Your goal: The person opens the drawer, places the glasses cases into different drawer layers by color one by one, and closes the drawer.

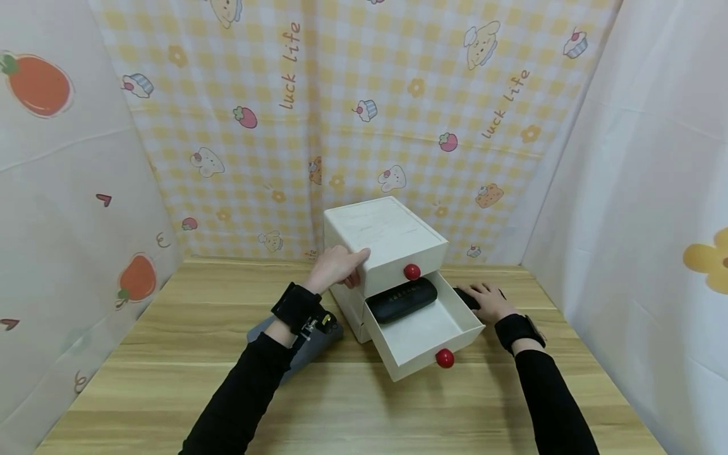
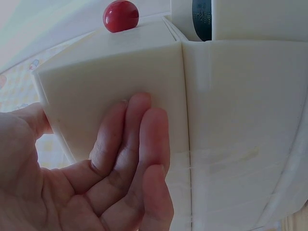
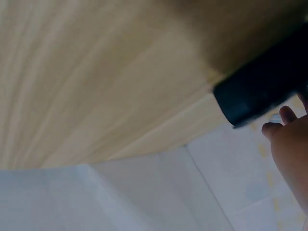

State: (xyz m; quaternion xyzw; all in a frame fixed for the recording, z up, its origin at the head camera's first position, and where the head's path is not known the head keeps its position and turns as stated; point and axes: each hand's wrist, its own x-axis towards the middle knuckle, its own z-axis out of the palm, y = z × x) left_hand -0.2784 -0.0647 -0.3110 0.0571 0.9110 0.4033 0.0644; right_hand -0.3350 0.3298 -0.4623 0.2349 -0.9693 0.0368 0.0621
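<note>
A white two-drawer box (image 1: 387, 227) stands on the table, turned at an angle. Its lower drawer (image 1: 438, 325) is pulled out, and a dark rounded case with faint lettering (image 1: 404, 300) lies at the back of it. The left hand (image 1: 337, 265) rests on the box's upper left edge, thumb over the top. Its fingers (image 2: 154, 139) lie nearly straight against the side wall. To the right of the drawer, the right hand (image 1: 488, 300) holds a black oblong object (image 3: 262, 79) low over the table; its kind cannot be told.
A grey-blue flat item (image 1: 315, 347) lies on the wooden table (image 1: 188, 354) left of the box, partly under the left forearm. Red round knobs (image 1: 445, 358) stick out from both drawer fronts. A yellow checked curtain (image 1: 256, 158) hangs behind, with white cloth at both sides.
</note>
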